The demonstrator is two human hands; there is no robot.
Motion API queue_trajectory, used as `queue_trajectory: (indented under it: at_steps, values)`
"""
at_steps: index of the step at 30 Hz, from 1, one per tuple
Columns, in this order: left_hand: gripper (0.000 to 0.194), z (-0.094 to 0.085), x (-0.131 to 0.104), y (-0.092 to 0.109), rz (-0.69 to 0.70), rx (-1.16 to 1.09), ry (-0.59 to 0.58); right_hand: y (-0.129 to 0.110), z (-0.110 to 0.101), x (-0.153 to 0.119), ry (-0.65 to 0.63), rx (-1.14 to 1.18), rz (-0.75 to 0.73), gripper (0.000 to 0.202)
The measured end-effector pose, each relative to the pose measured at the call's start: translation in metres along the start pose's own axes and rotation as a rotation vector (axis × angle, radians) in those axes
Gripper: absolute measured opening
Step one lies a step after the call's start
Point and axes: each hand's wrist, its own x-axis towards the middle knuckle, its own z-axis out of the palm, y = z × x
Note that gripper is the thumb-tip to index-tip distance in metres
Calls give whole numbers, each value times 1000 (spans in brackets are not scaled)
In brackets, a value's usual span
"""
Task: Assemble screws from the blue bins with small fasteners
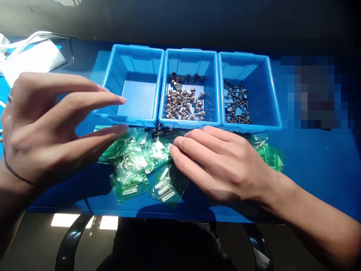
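My left hand [47, 128] hovers in front of the left blue bin [128, 121], thumb and fingers spread with nothing between them. My right hand [222, 162] reaches down over the green plastic packets [132, 158], its thumb and fingertips pressed together. Whatever those fingertips hold is hidden. Just below them lies a clear green packet [165, 188] with white wall plugs and screws inside. The middle bin [191, 123] contains hex-head screws [183, 103]. Dark, thin screws [238, 103] fill part of the right bin [254, 128].
More green packets [270, 156] lie right of my right hand. A white cable [36, 34] and white sheets [36, 58] are at the far left of the blue table [310, 180]. Chair arms [69, 244] show below the front edge. A blurred patch covers the right side.
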Motion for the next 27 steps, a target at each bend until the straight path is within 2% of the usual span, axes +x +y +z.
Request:
queue_trajectory:
  at_steps: [2,6,11,15,16,21,25,27]
  values:
    - [72,4,8,3,18,7,2,0,0,0,2,3,0,16]
    - [43,11,19,3,60,55,20,1,0,-2,12,17,12,17]
    - [27,15,23,-4,86,65,9,2,0,-4,20,31,25,16]
    - [12,15,35,-2,59,73,-21,1,-1,-4,22,46,27,19]
    - [12,15,39,0,46,71,-38,1,-2,-5,18,48,27,19]
    - [39,15,56,8,54,93,-132,0,-1,-6,29,57,29,18]
    - [41,14,57,6,127,137,-177,1,-2,-7,37,56,39,17]
    - [43,13,53,1,157,139,-163,2,-3,-7,58,53,40,17]
